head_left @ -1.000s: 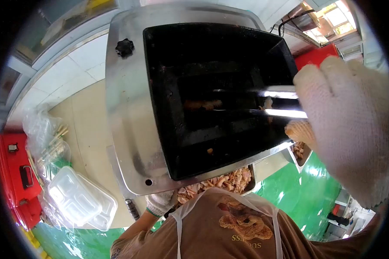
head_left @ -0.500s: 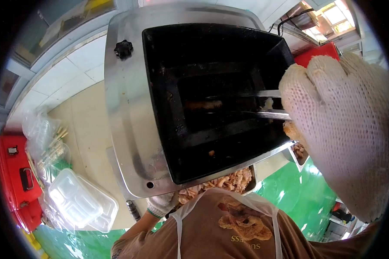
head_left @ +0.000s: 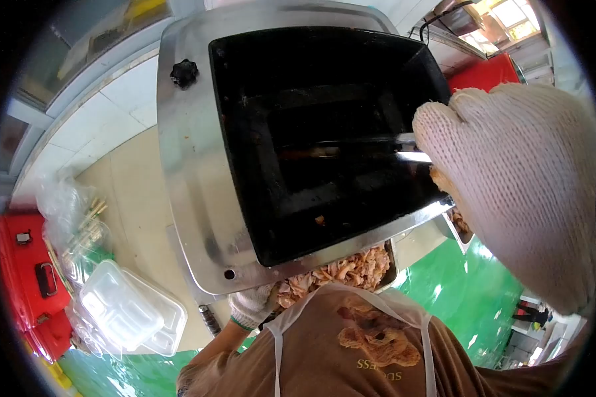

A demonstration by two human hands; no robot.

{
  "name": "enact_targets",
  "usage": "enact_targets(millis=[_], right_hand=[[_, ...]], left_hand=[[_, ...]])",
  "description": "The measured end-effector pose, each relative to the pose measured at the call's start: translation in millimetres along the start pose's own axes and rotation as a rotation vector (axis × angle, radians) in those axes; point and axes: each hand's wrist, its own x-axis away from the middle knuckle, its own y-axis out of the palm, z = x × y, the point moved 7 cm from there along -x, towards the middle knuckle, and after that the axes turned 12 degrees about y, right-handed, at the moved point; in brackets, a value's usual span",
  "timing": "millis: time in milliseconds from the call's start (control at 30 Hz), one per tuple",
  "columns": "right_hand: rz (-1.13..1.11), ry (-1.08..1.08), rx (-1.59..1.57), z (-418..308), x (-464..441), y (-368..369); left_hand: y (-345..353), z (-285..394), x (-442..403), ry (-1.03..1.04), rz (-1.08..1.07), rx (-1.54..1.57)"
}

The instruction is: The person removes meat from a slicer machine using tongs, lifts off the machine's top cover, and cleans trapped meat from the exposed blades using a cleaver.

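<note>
My right hand [head_left: 510,178], in a white knitted glove, is closed around metal tongs [head_left: 409,147] at the right side of a deep black rectangular well [head_left: 311,231]. The tongs reach into the well, their far ends dark and blurred near a faint brownish piece [head_left: 314,153]; whether they grip it I cannot tell. A stainless steel housing [head_left: 185,165] surrounds the well. Below its front edge, my gloved left hand [head_left: 253,306] is beside a metal tray of pale meat pieces [head_left: 351,270]; its fingers are hidden. A small orange-brown scrap [head_left: 320,220] lies in the well.
Clear plastic containers [head_left: 129,308] and skewer sticks in plastic bags [head_left: 79,231] lie left on the beige table [head_left: 132,178], near a red case [head_left: 30,271]. A black knob [head_left: 185,73] tops the housing. Another tray of meat [head_left: 460,228] stands right, above the green floor [head_left: 437,291].
The two tong arms have come closer together. My right hand has shifted slightly left and its grip looks tighter. My left hand stays by the tray.
</note>
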Motion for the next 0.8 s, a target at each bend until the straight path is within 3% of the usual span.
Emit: enact_targets(millis=[233,367,767,800], right_hand=[[-0.020,0.017,-0.046,8,1,-8],[0.245,-0.007,-0.072,28,14,-18],[0.176,-0.019,0.029,15,2,-12],[0.170,-0.023,0.031,9,-1,-11]], left_hand=[[-3,4,5,0.028,0.053,-0.080],[-1,4,5,0.064,0.059,-0.085],[-1,0,5,0.031,0.020,-0.056],[12,-10,19,-0.049,-0.006,0.049]])
